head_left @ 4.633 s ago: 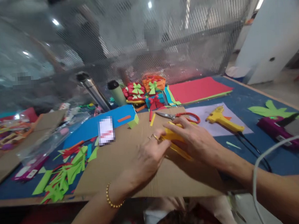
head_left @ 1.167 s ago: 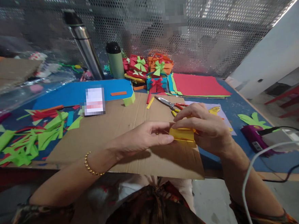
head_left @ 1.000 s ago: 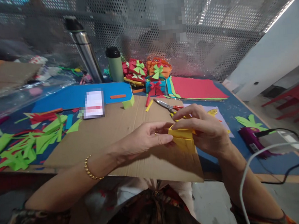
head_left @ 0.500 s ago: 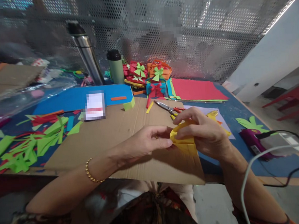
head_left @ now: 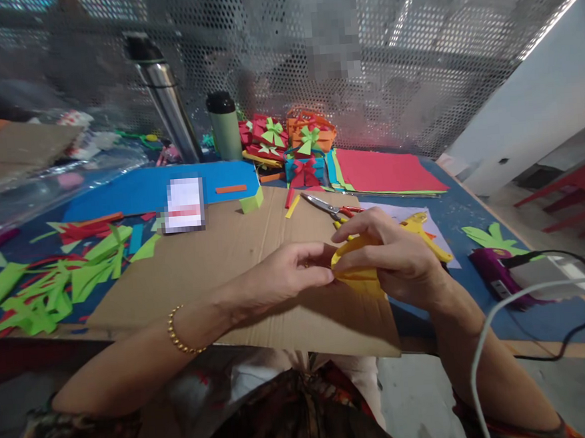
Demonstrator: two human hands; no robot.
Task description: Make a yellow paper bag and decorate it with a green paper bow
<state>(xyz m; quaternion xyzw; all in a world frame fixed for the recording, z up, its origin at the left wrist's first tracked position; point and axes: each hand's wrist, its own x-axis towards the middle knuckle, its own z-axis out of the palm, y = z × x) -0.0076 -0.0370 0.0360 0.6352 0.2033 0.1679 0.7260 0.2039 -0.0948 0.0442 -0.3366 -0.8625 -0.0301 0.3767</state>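
Note:
Between my two hands, above the cardboard sheet (head_left: 236, 276), is a small folded yellow paper box (head_left: 361, 277). My left hand (head_left: 296, 272) pinches its left edge between thumb and fingers. From above and the right, my right hand (head_left: 398, 255) grips the box, its fingers curled over the top; part of the box is hidden behind them. Just beyond my right hand lie scissors (head_left: 329, 206) with red handles. A yellow glue gun (head_left: 426, 236), partly covered by that hand, rests on a pale purple sheet (head_left: 392, 209).
Green and red paper scraps (head_left: 70, 274) pile up at left. A steel flask (head_left: 166, 97), a green bottle (head_left: 224, 127) and small bow-trimmed paper boxes (head_left: 307, 141) stand at the back. Red paper sheets (head_left: 384, 169) lie back right. A white cable (head_left: 486, 339) crosses beside my right forearm.
My right fingers have shifted slightly on the yellow paper box, and the box has tilted a little. My left hand keeps its pinch. The view has moved slightly.

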